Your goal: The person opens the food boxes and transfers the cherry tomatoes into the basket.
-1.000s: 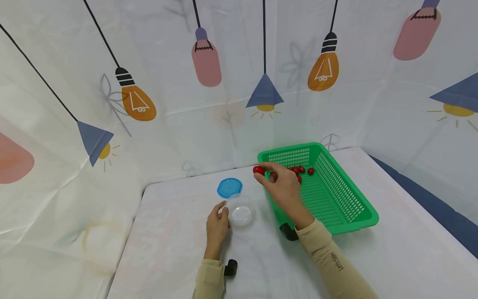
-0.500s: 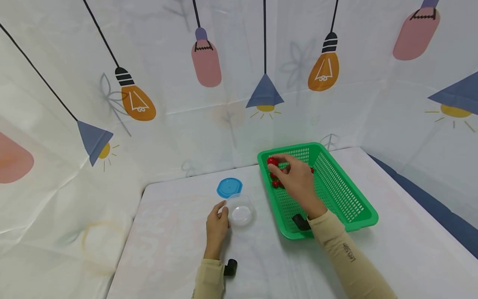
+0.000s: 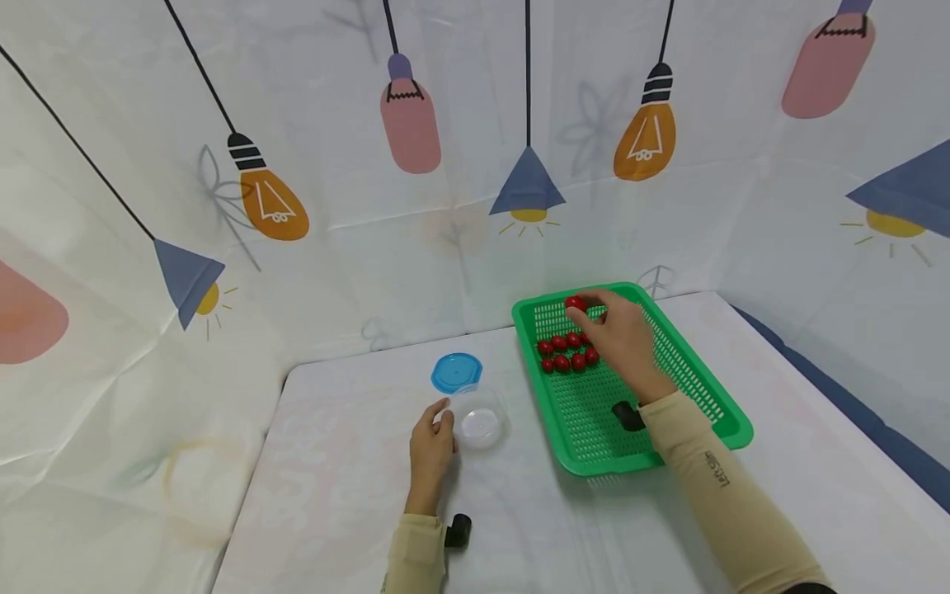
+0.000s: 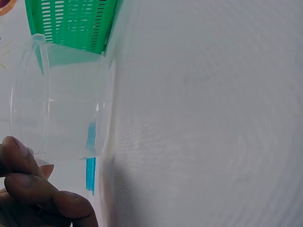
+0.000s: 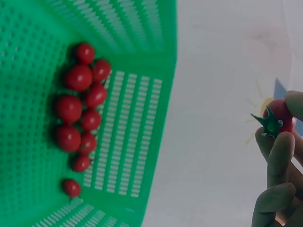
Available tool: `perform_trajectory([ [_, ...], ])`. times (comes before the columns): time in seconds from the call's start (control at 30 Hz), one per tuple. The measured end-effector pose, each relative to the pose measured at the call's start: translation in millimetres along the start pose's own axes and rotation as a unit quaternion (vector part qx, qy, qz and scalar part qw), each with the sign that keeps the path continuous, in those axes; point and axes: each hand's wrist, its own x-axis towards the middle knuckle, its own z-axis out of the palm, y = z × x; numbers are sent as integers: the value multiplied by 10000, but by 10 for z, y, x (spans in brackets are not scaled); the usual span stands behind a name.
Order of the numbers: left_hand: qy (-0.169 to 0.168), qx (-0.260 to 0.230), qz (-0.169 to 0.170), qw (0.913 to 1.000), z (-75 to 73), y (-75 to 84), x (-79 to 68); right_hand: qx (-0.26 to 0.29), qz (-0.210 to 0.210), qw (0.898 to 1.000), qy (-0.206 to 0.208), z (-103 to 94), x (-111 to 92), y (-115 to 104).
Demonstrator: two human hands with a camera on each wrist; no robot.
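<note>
Above the far left part of the green basket [image 3: 594,425], my right hand [image 3: 622,334] pinches a red cherry tomato [image 3: 575,304] between thumb and fingertips. Its green leafy top shows in the right wrist view, where the cherry tomato [image 5: 279,116] is held higher than the rest. Several more cherry tomatoes [image 5: 68,109] lie in rows on the basket floor. My left hand [image 3: 432,450] rests beside a clear round plastic container [image 3: 478,425], its loosely bent fingertips right at the container's left side. In the left wrist view that clear container [image 4: 71,99] stands upright, with nothing visible inside.
A blue lid [image 3: 456,373] lies flat on the white table [image 3: 334,462] just behind the clear container. The basket's raised slotted walls stand to the right of the container. A white printed sheet [image 3: 460,247] hangs behind the table.
My right hand has moved right and away with its cherry tomato, from the basket's left rim to over its far part, uncovering the rows of tomatoes. My left hand and the container have stayed put.
</note>
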Motion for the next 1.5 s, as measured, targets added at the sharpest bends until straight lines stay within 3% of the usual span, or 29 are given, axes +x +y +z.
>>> perform_trajectory([
  [0.17, -3, -66, -33, 10000, -11, 3, 5, -355, 47, 9992, -160, -58, 99, 165],
  [0.47, 7, -18, -181, 9998, -22, -4, -12, -978, 544, 9898, -883, -84, 167, 415],
  [0.93, -30, -58, -164, 9998, -34, 1, -11, -973, 900, 9839, -1200, -2, 243, 636],
  [1.5, -50, -75, -282, 9996, -22, 35, -22, -1235, 1391, 9654, -1827, 114, 169, 883],
])
